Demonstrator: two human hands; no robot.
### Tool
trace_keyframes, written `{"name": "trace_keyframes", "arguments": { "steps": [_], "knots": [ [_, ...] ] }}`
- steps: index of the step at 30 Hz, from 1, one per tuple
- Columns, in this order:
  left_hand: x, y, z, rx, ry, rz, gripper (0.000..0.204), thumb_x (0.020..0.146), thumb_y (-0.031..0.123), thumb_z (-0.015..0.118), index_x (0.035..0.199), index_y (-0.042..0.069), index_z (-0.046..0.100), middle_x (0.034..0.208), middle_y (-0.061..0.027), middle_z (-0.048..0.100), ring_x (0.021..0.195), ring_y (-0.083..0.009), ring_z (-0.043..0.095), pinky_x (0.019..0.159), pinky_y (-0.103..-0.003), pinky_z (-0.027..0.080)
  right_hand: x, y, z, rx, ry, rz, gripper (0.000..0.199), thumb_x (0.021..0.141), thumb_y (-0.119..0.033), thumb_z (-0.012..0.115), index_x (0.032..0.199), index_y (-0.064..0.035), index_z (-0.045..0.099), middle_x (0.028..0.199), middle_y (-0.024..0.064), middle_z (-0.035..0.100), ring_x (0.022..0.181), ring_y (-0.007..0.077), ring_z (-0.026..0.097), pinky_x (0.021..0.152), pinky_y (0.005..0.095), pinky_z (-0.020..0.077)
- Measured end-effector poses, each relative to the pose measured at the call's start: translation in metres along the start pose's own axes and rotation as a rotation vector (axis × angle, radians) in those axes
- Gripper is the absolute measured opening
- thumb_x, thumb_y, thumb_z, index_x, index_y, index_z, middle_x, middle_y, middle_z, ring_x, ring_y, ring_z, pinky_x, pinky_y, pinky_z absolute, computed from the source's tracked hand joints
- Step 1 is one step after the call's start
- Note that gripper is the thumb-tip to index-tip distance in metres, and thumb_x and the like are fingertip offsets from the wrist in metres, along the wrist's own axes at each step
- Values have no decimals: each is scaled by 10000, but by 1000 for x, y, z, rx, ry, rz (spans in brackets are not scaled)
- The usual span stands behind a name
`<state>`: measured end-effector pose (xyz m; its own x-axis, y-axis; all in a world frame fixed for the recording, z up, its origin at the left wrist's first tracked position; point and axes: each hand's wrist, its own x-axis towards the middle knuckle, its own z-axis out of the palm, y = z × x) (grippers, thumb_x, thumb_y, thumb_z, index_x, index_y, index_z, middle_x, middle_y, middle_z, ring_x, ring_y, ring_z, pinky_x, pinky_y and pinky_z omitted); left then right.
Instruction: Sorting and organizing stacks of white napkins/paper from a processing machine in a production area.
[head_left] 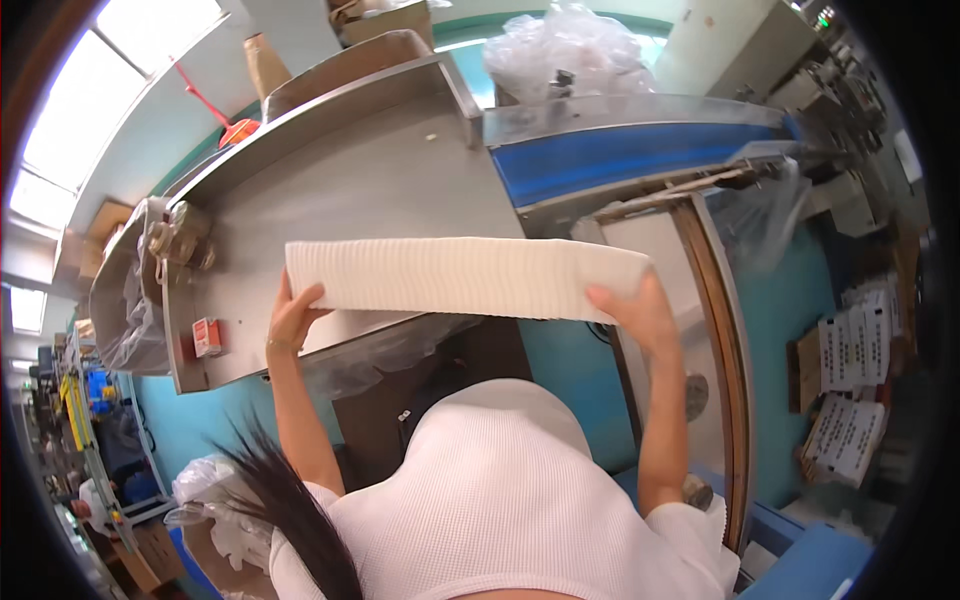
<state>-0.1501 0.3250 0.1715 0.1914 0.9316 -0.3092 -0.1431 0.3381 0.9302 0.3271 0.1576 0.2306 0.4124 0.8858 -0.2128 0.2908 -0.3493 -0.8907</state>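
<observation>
A long white ridged stack point(450, 277), which looks like many thin pieces pressed in a row, is held level in front of me. Its exact kind cannot be made out. My left hand point(293, 318) is closed round the left end, thumb on the near face. At the other end my right hand point(640, 308) grips the stack the same way, thumb on its front. Behind and below it lies a metal worktable point(350, 180) with raised edges, partly covered by the stack.
A blue conveyor belt point(620, 160) joins the table on the right. Tape rolls point(182, 238) and a small red box point(207, 337) sit at the table's left. A wood-edged trough point(715, 330) stands to my right. Plastic bags point(565, 52) are piled beyond the belt.
</observation>
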Motion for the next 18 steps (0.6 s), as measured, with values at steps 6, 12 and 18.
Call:
{"name": "trace_keyframes", "arguments": {
  "steps": [6, 12, 18],
  "knots": [
    [-20, 8, -165, 130, 343, -157, 701, 815, 144, 711, 1387, 139, 306, 1291, -95, 482, 1183, -272, 510, 794, -508, 576, 131, -24, 172, -159, -343, -23, 851, 742, -540, 748, 1269, 86, 512, 1266, 249, 576, 1211, 356, 544, 1024, 395, 412],
    [-4, 13, -221, 448, 672, -56, 763, 820, 515, 712, 1352, 58, 412, 1315, -84, 504, 1205, -211, 467, 1012, -376, 335, 186, -18, 189, -346, 30, -75, 578, 859, -538, 638, 1132, -29, 661, 1064, 127, 651, 946, 254, 603, 879, 334, 464],
    [21, -27, -237, 750, 1080, 116, 845, 833, 631, 639, 1282, -70, 491, 1255, -186, 549, 1175, -273, 502, 1037, -371, 358, 207, 9, 164, 572, -304, 376, 450, 891, -400, 654, 1130, -18, 630, 950, 49, 652, 718, 133, 582, 666, 280, 460]
  ]
}}
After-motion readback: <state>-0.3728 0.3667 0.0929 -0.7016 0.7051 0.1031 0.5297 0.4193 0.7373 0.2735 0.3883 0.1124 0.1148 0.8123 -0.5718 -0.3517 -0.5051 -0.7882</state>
